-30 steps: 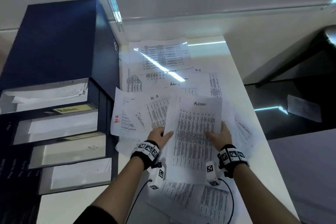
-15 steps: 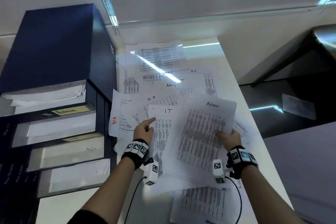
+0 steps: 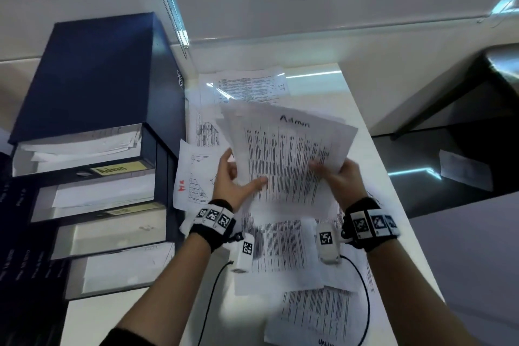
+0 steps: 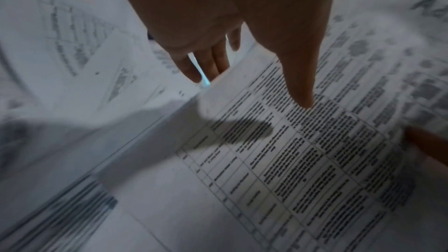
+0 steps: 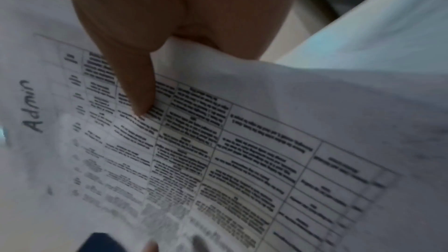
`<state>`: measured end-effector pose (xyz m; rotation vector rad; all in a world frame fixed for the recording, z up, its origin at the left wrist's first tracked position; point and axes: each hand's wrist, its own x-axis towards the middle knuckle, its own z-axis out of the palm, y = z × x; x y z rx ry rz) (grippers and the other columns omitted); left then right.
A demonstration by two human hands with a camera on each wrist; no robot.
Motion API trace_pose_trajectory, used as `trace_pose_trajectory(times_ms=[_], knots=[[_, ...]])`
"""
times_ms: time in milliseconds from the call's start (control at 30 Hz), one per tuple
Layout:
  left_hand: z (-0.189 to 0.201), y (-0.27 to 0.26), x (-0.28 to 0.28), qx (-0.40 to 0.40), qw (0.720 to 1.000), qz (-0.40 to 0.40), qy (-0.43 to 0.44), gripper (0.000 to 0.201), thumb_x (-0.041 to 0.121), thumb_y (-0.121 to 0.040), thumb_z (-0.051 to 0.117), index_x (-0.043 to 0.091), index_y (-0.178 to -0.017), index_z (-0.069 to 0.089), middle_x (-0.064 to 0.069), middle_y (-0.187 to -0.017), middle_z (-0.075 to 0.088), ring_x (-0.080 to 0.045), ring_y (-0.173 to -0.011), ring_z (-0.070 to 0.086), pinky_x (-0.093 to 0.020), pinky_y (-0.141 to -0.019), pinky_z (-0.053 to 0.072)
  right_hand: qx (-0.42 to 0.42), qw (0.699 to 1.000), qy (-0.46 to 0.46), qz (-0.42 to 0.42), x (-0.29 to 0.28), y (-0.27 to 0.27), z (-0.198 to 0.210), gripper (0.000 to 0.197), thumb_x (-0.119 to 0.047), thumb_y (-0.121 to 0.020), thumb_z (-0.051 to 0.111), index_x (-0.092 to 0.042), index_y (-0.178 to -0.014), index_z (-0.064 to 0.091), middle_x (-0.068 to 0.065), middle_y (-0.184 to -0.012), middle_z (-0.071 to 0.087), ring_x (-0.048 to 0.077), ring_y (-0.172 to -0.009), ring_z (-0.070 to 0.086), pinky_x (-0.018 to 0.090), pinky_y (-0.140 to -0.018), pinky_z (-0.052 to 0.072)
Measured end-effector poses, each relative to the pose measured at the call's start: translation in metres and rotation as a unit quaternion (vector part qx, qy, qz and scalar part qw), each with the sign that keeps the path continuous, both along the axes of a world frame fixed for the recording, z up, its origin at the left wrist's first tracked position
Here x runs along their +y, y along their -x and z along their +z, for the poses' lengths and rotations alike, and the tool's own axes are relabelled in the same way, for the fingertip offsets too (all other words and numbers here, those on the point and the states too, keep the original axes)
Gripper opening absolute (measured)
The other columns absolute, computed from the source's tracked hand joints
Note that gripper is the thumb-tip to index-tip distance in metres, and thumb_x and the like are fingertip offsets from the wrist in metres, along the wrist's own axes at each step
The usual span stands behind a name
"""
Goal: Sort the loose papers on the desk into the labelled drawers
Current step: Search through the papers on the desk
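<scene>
- Several white printed sheets, the top one handwritten "Admin", are held fanned above the white desk.
- Right hand grasps the sheets at their 4 o'clock edge, thumb on top.
- Left hand grasps the 8 o'clock edge, thumb across the print, fingers beneath.
- Loose white papers cover the desk below.
- Dark blue drawer cabinet stands at 9 o'clock; its yellow "Admin" label fronts the top drawer.
</scene>
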<state>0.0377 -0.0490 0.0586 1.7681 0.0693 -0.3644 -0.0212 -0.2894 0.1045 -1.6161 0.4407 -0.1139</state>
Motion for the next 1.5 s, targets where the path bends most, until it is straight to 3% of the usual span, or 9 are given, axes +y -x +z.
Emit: trace_pose_trajectory(times_ms=[167,433,600,700,833,967,1133,1300,1500], knots=[[0.051,-0.018,0.010,-0.112,0.993,0.014,0.036,0.021,0.025,-0.079,0.079,0.024,-0.097,0.068,0.011,-0.097,0.074,-0.010,-0.098,0.070,-0.038,-0.094,0.055,-0.106,0.993,0.054,-0.018,0.001,-0.011,0.036,0.023,-0.008,-0.084,0.074,0.003,-0.102,0.065,0.010,-0.091,0.073,0.023,-0.087,0.071,0.034,-0.074,0.059],[0.027,-0.004,0.016,-0.037,0.983,-0.062,-0.171,0.039,0.037,-0.095,0.060,0.004,-0.116,0.064,-0.009,-0.110,0.066,-0.024,-0.098,0.061,-0.025,-0.080,0.045,0.134,0.972,0.190,0.018,0.014,-0.008,-0.018,0.043,-0.022,-0.079,0.079,-0.008,-0.116,0.063,0.007,-0.103,0.067,0.024,-0.091,0.062,0.035,-0.082,0.051],[0.076,0.002,0.056,-0.078,0.994,0.031,-0.067,0.032,0.035,-0.100,0.051,0.014,-0.122,0.061,0.004,-0.107,0.067,-0.009,-0.096,0.062,-0.029,-0.089,0.053,0.024,0.959,0.274,0.069,0.044,-0.021,0.031,0.025,-0.029,-0.089,0.069,-0.010,-0.076,0.060,0.004,-0.068,0.061,0.017,-0.060,0.055,0.024,-0.056,0.041],[0.101,0.006,0.101,-0.099,0.991,0.093,-0.004,0.033,0.050,-0.091,0.057,0.029,-0.116,0.059,0.003,-0.107,0.070,-0.013,-0.100,0.067,-0.035,-0.087,0.054,-0.061,0.975,0.183,0.110,0.082,-0.027,0.063,0.026,-0.016,-0.093,0.064,-0.012,-0.117,0.058,0.001,-0.099,0.069,-0.004,-0.077,0.067,0.017,-0.067,0.056],[0.130,0.021,0.172,-0.089,0.975,0.202,0.040,0.038,0.036,-0.088,0.069,0.026,-0.120,0.049,0.000,-0.102,0.070,-0.013,-0.087,0.072,-0.036,-0.076,0.059,-0.084,0.982,0.042,0.162,0.148,-0.028,0.090,0.065,-0.011,-0.094,0.061,-0.032,-0.147,0.030,0.000,-0.105,0.071,0.015,-0.086,0.074,0.029,-0.069,0.060],[0.143,0.053,0.249,0.024,0.978,0.200,0.055,0.065,0.037,-0.083,0.075,0.017,-0.136,0.043,-0.005,-0.111,0.071,-0.022,-0.097,0.071,-0.044,-0.089,0.056,0.022,0.977,-0.114,0.179,0.224,-0.032,0.088,0.041,0.000,-0.095,0.055,-0.021,-0.130,0.056,0.017,-0.122,0.066,0.028,-0.106,0.068,0.044,-0.091,0.056],[0.167,0.095,0.308,0.036,0.968,0.213,0.127,0.031,0.008,-0.091,0.062,0.011,-0.123,0.059,-0.019,-0.116,0.069,-0.033,-0.100,0.068,-0.048,-0.092,0.053,0.146,0.942,-0.202,0.222,0.291,-0.021,0.086,0.029,0.005,-0.096,0.048,-0.002,-0.120,0.062,0.022,-0.122,0.064,0.034,-0.113,0.063,0.043,-0.097,0.051],[0.182,0.109,0.333,0.015,0.954,0.266,0.140,0.019,0.006,-0.094,0.059,0.024,-0.088,0.057,-0.001,-0.077,0.072,-0.011,-0.057,0.067,-0.022,-0.050,0.054,0.157,0.945,-0.208,0.199,0.320,-0.030,0.087,0.030,0.006,-0.097,0.047,0.002,-0.125,0.057,0.023,-0.122,0.062,0.035,-0.115,0.061,0.042,-0.093,0.053],[0.168,0.099,0.342,0.053,0.964,0.211,0.152,0.032,0.006,-0.090,0.062,0.014,-0.120,0.060,-0.004,-0.085,0.064,-0.012,-0.048,0.048,-0.014,-0.033,0.025,0.141,0.962,-0.169,0.159,0.327,-0.073,0.075,0.041,-0.010,-0.091,0.056,0.000,-0.131,0.054,0.020,-0.130,0.060,0.031,-0.115,0.062,0.048,-0.103,0.047]])
